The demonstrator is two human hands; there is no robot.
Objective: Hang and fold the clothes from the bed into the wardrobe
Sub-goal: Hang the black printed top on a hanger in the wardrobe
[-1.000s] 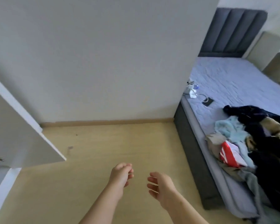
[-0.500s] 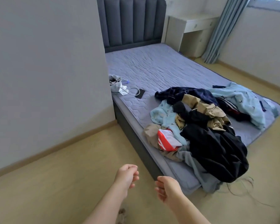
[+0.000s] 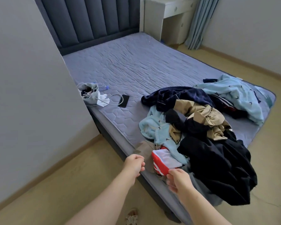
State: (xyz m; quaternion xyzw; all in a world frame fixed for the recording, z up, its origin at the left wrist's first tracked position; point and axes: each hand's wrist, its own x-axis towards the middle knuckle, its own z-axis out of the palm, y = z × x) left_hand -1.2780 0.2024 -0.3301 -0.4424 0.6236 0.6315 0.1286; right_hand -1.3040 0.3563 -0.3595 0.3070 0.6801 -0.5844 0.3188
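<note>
Two bare hands are held out over the near edge of the bed [image 3: 136, 75], where the clothes [image 3: 201, 127] are heaped at the near right corner, well within reach. The left hand [image 3: 134, 165] is kept low beside the mattress edge, its fingers loosely curled with nothing held, just left of a brown garment [image 3: 144, 149] at the edge. The right hand [image 3: 178, 181] is placed at the near end of a red-and-white garment [image 3: 162, 161]. Its thumb lies against the red hem and its fingers are half curled below, but no cloth is seen pinched between them. That piece lies on top and nearest, so it is judged to be the one chosen for lifting first. A large black garment [image 3: 217, 168] is draped over the right side of the pile and down past the mattress edge. A phone [image 3: 124, 101] and a grey pouch [image 3: 89, 93] lie far left, well apart from the heap, so they are unlikely to be snagged. No wardrobe is in view.
</note>
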